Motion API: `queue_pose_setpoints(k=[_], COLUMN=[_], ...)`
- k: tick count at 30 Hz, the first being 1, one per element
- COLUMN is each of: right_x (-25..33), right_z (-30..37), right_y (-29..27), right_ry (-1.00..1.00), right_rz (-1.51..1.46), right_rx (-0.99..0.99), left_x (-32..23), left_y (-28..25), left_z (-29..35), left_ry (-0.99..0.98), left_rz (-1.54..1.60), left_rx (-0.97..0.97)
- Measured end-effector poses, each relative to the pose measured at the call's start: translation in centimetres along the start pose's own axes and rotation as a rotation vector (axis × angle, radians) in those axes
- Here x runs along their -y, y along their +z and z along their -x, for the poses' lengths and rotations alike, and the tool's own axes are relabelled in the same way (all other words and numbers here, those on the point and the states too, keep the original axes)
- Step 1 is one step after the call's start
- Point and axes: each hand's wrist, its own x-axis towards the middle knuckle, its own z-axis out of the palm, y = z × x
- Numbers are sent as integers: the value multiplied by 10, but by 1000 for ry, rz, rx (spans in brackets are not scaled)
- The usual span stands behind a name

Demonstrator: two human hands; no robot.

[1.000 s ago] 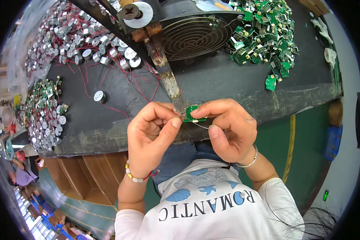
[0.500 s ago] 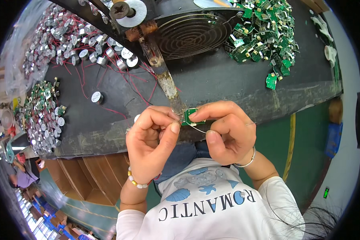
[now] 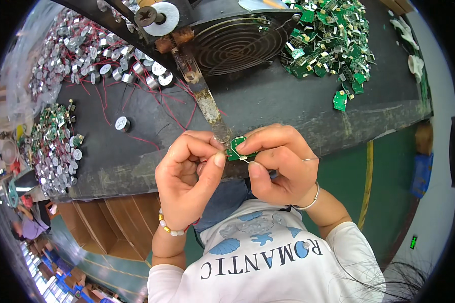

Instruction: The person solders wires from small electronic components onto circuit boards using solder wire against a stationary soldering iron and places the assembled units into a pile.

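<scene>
My right hand is closed, with its forefinger pressed on a small green circuit board. Its thumb and fingers also pinch a thin silvery solder wire, whose end lies over the board. At the board's left edge, my left hand is closed in a thumb-and-forefinger pinch. What sits in that pinch is hidden by the fingertips. A fixed soldering iron with a crusted barrel slants down from above, its lower end at the board between both hands.
Behind the iron stands a black fan with a round wire guard. Silver round parts with red wires are heaped far left, wired boards nearer left. Green boards are piled far right. One loose silver part lies left of my hands.
My right hand has shifted slightly left, its thumb closer to the board, and less solder wire shows between them. My left hand has moved a little left, still pinched.
</scene>
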Motion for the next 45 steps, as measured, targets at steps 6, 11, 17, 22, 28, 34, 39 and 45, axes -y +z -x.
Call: queue_pose_setpoints(k=[6, 11, 17, 22, 28, 34, 39, 45], right_x=[0, 4, 1, 4, 9, 13, 26, 26], right_z=[2, 6, 41, 55, 68, 65, 38, 35], right_y=[0, 2, 4, -18, -15, -3, 1, -11], right_ry=[34, 107, 259, 181, 93, 147, 555, 306], right_rz=[-1, -15, -260, -144, 161, -84, 5, -13], right_rx=[23, 29, -117, 42, 174, 126, 215, 81], left_x=[3, -1, -5, -63, -47, 12, 11, -4], left_y=[0, -4, -37, -168, -170, -69, -18, -44], left_z=[2, 3, 11, 8, -10, -1, 28, 37], left_ry=[-31, -52, 75, 204, 439, 210, 282, 11], left_rz=[-9, -73, -456, -404, -1391, -1021, -745, -481], left_rx=[-2, 12, -53, -490, -571, -151, 110, 112])
